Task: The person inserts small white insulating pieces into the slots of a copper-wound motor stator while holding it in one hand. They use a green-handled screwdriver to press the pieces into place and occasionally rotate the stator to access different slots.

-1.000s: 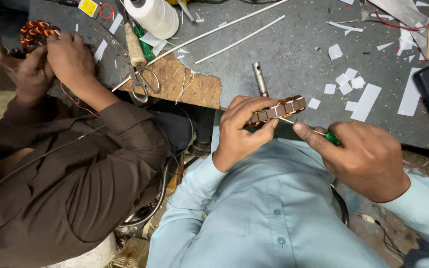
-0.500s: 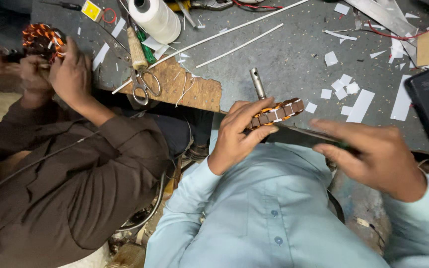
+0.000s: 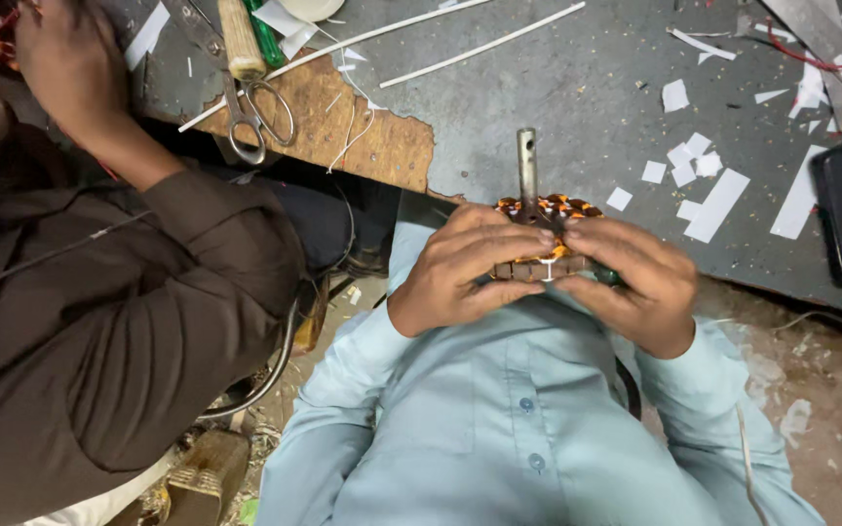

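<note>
head view | my left hand (image 3: 460, 278) and right hand (image 3: 631, 282) have fingers clamped from both sides on the round copper-wound motor stator (image 3: 545, 239), to steady it, I judge | its grey steel shaft (image 3: 527, 166) points away over the grey workbench (image 3: 557, 88) edge (long axis away from me) | steel scissors (image 3: 255, 117) lie well left of the stator

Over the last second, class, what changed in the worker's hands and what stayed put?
The right hand, earlier out to the side with a green tool, moved in and now clasps the stator together with the left hand. The scissors and paper scraps stayed put.
</note>
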